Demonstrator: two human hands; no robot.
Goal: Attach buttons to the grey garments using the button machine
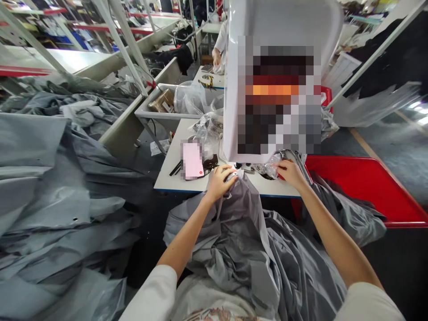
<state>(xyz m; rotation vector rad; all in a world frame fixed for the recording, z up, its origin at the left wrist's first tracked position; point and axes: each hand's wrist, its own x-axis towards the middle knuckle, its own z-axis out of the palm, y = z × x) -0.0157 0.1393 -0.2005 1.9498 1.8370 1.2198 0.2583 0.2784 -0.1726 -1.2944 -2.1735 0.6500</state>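
Grey fabric (240,223) lies bunched over my lap, and its upper end reaches the front edge of the white table (174,165). My left hand (220,180) is closed on that end, just below the tall white machine housing (284,22). Farther right, my right hand (290,173) has its fingers drawn together beside a clear plastic bag (269,168) with small shiny pieces about it. What those fingertips hold, if anything, is too small to make out. The front of the machine is blurred by pixelation.
A pink phone-like panel (193,160) lies on the table's left. Behind stands a pale trough (150,104) with plastic bags. Piles of grey fabric (60,200) fill the left side; a red tray (368,191) is at right. Another person's hand (216,58) shows beyond.
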